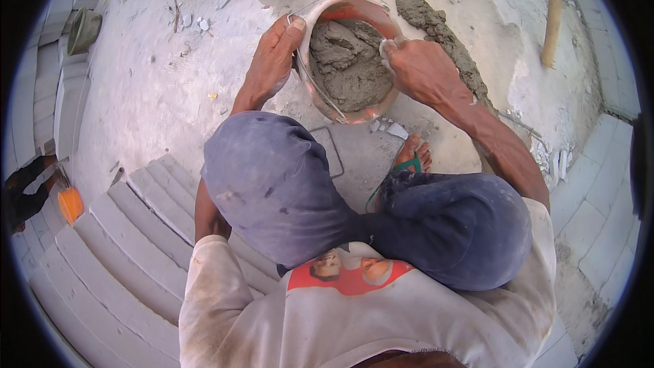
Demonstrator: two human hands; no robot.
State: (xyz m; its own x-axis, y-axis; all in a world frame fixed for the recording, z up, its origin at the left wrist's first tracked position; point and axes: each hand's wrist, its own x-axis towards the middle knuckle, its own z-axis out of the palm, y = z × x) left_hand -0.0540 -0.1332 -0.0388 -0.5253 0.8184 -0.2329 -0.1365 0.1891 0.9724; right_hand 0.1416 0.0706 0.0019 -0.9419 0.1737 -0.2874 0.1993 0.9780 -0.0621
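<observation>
A pale bucket (349, 1) with an orange-stained inside stands in front of me, largely filled with wet grey mortar (347, 65). My left hand (278, 51) is closed on its left rim, thumb over the edge by the thin wire handle. At the right rim my right hand (421, 68) makes a fist. Something whitish shows at its thumb, but what the fingers hold is hidden. Right of the bucket, a strip of mortar (443, 37) lies on the floor.
My sandalled foot (414, 157) is just below the bucket, near a bent metal rod (328, 152). Long grey blocks (116, 252) lie at lower left. A wooden pole (553, 13) stands at right. Another person's dark-clothed legs (27, 187) and an orange container (70, 205) are far left.
</observation>
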